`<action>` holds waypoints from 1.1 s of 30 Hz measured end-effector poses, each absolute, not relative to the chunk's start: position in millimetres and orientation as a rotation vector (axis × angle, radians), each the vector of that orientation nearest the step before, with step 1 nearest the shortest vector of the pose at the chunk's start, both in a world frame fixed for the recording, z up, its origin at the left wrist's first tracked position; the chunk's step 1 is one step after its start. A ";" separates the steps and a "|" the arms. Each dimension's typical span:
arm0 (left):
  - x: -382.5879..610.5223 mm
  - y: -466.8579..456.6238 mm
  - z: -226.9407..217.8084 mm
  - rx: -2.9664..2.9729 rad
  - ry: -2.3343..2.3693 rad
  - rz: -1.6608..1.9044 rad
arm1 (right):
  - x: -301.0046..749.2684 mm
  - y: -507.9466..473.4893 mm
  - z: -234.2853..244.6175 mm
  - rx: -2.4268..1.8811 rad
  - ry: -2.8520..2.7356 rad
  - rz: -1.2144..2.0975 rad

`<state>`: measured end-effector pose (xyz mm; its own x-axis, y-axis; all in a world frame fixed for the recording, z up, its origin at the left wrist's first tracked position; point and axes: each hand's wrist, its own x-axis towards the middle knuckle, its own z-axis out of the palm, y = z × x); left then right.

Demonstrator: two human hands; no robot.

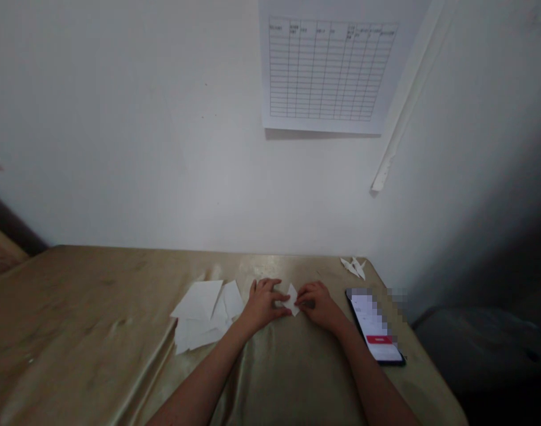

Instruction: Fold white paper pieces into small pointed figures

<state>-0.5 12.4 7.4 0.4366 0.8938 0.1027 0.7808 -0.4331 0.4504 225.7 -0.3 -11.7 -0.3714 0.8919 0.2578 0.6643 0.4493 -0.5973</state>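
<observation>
Between my two hands is a small folded piece of white paper [292, 299], roughly diamond-shaped, just above or on the table. My left hand [267, 300] pinches its left side with thumb and fingers. At its right edge, the curled fingers of my right hand [317, 303] grip the paper too. Left of my left forearm lies a loose pile of white paper sheets [203, 316], overlapping at different angles. A few small folded paper pieces [354, 268] rest near the far right corner of the table.
A phone [377, 328] with a lit screen lies right of my right forearm. The table [97, 319] has a creased, shiny tan cover and meets a white wall. On the wall hangs a printed grid sheet [324, 71]. A dark grey object [479, 349] stands beyond the right edge.
</observation>
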 end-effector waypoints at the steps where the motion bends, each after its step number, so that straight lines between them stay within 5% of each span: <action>1: -0.3 11.9 8.0 2.356 1.433 0.471 | 225.8 -0.8 -11.1 -1.305 -2.153 0.545; 33: 1.3 16.0 -5.3 2.319 1.456 0.578 | 221.5 -6.3 -8.8 -1.363 -2.159 0.537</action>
<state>1.3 16.0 -5.3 0.3918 0.9064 0.1577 0.7674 -0.4165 0.4875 221.5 -6.3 -8.8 -0.3533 0.9094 0.2197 0.7004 0.4128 -0.5823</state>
